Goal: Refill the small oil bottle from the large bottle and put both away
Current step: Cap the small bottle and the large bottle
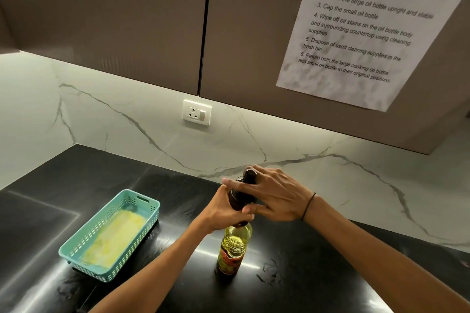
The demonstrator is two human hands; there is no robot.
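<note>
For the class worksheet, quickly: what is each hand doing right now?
Left hand: grips the dark bottle.
Right hand: fingers round the dark bottle's top, thumb against its side.

Both hands raised together — left hand [223, 213] gripping, right hand [274, 195] pinching.

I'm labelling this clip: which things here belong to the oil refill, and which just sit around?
In the job:
small dark bottle, gripped by left hand and right hand
large oil bottle
instruction sheet

Just there:
teal basket holding a yellow cloth
wall socket
</note>
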